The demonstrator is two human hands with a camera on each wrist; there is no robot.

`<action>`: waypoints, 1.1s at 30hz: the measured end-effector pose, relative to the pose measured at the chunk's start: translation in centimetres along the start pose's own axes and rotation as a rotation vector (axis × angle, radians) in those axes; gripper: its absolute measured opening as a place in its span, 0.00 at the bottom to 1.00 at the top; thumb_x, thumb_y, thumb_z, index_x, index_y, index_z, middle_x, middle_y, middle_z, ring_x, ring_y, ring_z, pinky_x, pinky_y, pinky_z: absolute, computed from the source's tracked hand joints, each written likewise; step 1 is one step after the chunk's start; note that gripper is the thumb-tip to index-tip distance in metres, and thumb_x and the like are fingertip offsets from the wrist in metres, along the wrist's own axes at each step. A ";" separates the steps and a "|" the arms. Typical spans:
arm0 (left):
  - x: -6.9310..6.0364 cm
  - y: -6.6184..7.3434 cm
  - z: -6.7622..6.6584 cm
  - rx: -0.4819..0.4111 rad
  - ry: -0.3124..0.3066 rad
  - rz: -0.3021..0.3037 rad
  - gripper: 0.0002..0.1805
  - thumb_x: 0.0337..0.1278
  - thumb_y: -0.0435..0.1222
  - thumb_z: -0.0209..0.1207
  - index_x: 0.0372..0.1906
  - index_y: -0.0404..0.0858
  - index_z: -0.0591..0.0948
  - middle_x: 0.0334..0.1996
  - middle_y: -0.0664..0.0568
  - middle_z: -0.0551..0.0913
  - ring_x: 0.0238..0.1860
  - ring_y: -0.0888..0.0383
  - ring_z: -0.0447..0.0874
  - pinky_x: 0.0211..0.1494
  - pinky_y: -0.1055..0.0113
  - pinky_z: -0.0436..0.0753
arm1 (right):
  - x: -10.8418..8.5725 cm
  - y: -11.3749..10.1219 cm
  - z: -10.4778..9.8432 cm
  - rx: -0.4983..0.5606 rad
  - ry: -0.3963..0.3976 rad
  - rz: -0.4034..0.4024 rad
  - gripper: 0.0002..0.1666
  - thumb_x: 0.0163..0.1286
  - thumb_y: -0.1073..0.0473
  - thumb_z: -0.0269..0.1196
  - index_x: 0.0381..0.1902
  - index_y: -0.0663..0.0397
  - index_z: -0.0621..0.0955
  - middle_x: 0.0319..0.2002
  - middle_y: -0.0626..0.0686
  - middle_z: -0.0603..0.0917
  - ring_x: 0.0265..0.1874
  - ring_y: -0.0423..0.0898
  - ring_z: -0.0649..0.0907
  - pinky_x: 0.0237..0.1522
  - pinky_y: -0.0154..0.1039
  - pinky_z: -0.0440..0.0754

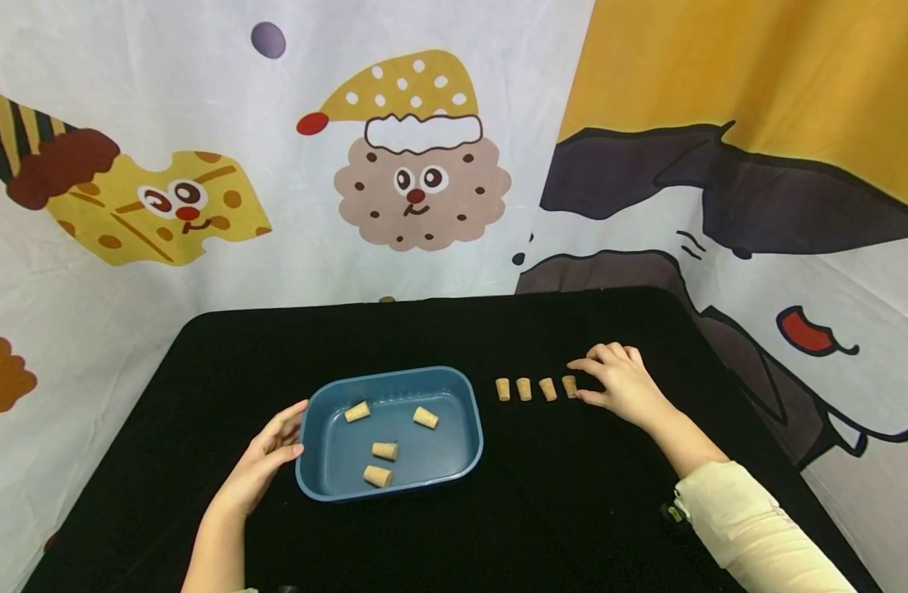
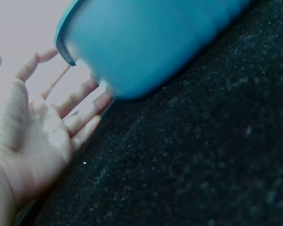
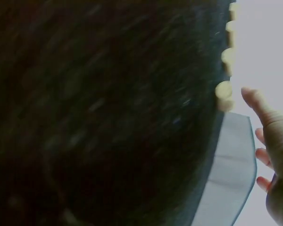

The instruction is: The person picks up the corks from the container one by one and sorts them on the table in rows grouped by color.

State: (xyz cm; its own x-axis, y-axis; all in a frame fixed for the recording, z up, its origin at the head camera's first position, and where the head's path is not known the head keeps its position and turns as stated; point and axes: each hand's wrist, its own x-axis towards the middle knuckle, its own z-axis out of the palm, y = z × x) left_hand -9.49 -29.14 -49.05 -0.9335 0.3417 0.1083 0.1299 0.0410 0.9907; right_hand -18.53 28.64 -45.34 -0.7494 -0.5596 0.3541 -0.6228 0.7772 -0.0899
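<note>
A blue rectangular tray (image 1: 442,457) lies in the middle of the head view with several tapered corks inside, among them one cork (image 1: 426,417) near its right side. My left hand (image 1: 255,468) is at the tray's left end; in the left wrist view its extended fingers (image 2: 82,96) touch the tray's outer wall. Several more corks stand in a row to the right of the tray. At the rightmost cork (image 1: 569,386) is my right hand (image 1: 624,387), thumb and fingers spread around it. The right wrist view shows the thumb (image 3: 255,101) apart from that cork (image 3: 223,90).
Under everything lies a black cloth-covered table (image 1: 557,502). Behind it hangs a white curtain (image 1: 276,272) printed with cartoon figures. The row's leftmost cork (image 1: 503,389) stands close to the tray's right rim.
</note>
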 end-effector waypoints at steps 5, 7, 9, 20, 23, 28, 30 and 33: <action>0.1 0.0 0.0 0.005 0.003 -0.008 0.31 0.67 0.28 0.46 0.73 0.36 0.55 0.66 0.38 0.65 0.60 0.58 0.72 0.56 0.65 0.74 | 0.9 -1.2 -0.9 0.014 0.054 -0.019 0.27 0.52 0.48 0.73 0.50 0.48 0.83 0.41 0.49 0.74 0.42 0.50 0.71 0.46 0.53 0.64; 0.1 0.1 0.0 0.012 0.008 -0.017 0.31 0.67 0.28 0.46 0.73 0.37 0.55 0.66 0.38 0.65 0.60 0.59 0.72 0.56 0.66 0.74 | 1.3 -1.9 -1.2 0.020 0.074 -0.026 0.27 0.52 0.48 0.73 0.50 0.47 0.83 0.41 0.49 0.74 0.43 0.51 0.71 0.46 0.54 0.64; 0.1 0.1 0.0 0.012 0.008 -0.017 0.31 0.67 0.28 0.46 0.73 0.37 0.55 0.66 0.38 0.65 0.60 0.59 0.72 0.57 0.66 0.74 | 1.7 -2.8 -1.5 0.023 0.089 -0.037 0.27 0.52 0.49 0.73 0.50 0.47 0.83 0.41 0.48 0.74 0.43 0.51 0.71 0.47 0.54 0.64; -0.1 0.1 0.0 -0.009 -0.002 -0.004 0.31 0.66 0.28 0.46 0.73 0.36 0.55 0.66 0.45 0.68 0.61 0.58 0.72 0.57 0.65 0.73 | 4.3 -7.9 -1.7 0.115 0.136 -0.134 0.25 0.55 0.45 0.71 0.51 0.44 0.83 0.43 0.47 0.74 0.46 0.50 0.71 0.50 0.55 0.64; -0.1 0.1 0.1 -0.004 0.010 -0.021 0.31 0.66 0.28 0.47 0.73 0.36 0.56 0.65 0.46 0.68 0.60 0.59 0.72 0.57 0.65 0.73 | 5.1 -9.3 -1.6 0.143 0.129 -0.158 0.24 0.57 0.43 0.69 0.51 0.42 0.83 0.43 0.47 0.73 0.47 0.49 0.71 0.52 0.54 0.64; 0.0 0.0 0.1 0.003 0.016 -0.034 0.31 0.66 0.28 0.47 0.73 0.36 0.56 0.66 0.44 0.68 0.60 0.59 0.72 0.56 0.65 0.74 | 6.4 -11.7 -1.3 0.178 0.125 -0.207 0.24 0.55 0.43 0.70 0.50 0.41 0.83 0.44 0.47 0.73 0.49 0.48 0.71 0.54 0.53 0.64; 0.0 -0.1 0.1 0.005 0.016 -0.029 0.31 0.66 0.28 0.47 0.73 0.36 0.56 0.65 0.43 0.67 0.60 0.58 0.73 0.56 0.64 0.74 | 7.0 -12.6 -1.1 0.188 0.124 -0.233 0.24 0.55 0.43 0.71 0.50 0.41 0.84 0.44 0.47 0.74 0.49 0.47 0.71 0.54 0.52 0.64; 0.0 -0.1 0.1 0.007 0.017 -0.021 0.31 0.66 0.28 0.47 0.73 0.36 0.56 0.65 0.43 0.68 0.59 0.57 0.73 0.56 0.64 0.74 | 7.8 -13.7 -0.5 0.199 0.113 -0.269 0.24 0.55 0.43 0.71 0.49 0.41 0.84 0.44 0.46 0.74 0.49 0.47 0.70 0.53 0.50 0.65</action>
State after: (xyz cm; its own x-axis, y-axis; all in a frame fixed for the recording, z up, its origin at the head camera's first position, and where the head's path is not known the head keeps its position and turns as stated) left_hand -9.47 -29.03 -49.19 -0.9417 0.3244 0.0888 0.1125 0.0550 0.9921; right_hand -15.74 13.76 -40.88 -0.5294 -0.6927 0.4898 -0.8348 0.5284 -0.1549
